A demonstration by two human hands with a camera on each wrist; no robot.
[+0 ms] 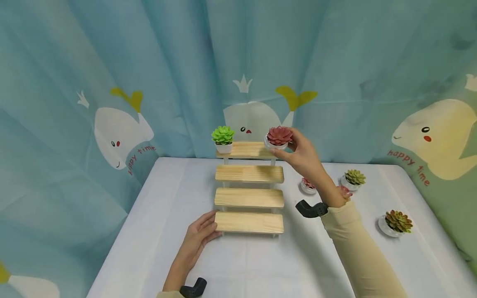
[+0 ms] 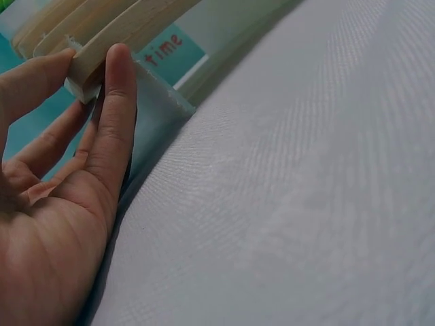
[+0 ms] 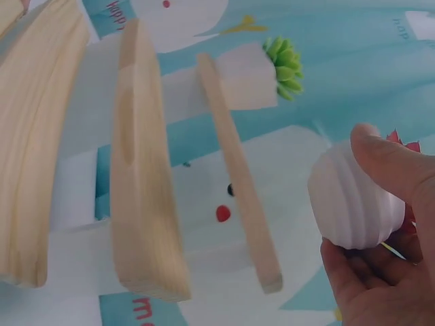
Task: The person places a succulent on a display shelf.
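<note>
My right hand (image 1: 303, 155) grips a small white pot (image 3: 353, 197) with a dark red artificial succulent (image 1: 280, 135). In the head view this pot appears at the right end of the top tier of a four-step wooden display stand (image 1: 249, 198); the right wrist view shows a gap between pot and plank. A bright green succulent (image 1: 222, 135) in a white square pot stands at that tier's left end. Low on the left, my left hand (image 1: 201, 234) pinches the end of the lowest plank (image 2: 102, 58) between thumb and fingers.
Right of the stand are a pink succulent (image 1: 308, 185), a green succulent (image 1: 354, 178) and a reddish-green succulent (image 1: 398, 222) in white pots. My right forearm partly covers another reddish plant (image 1: 345, 192). A blue curtain (image 1: 179, 82) with whales hangs behind the white table (image 1: 149, 248).
</note>
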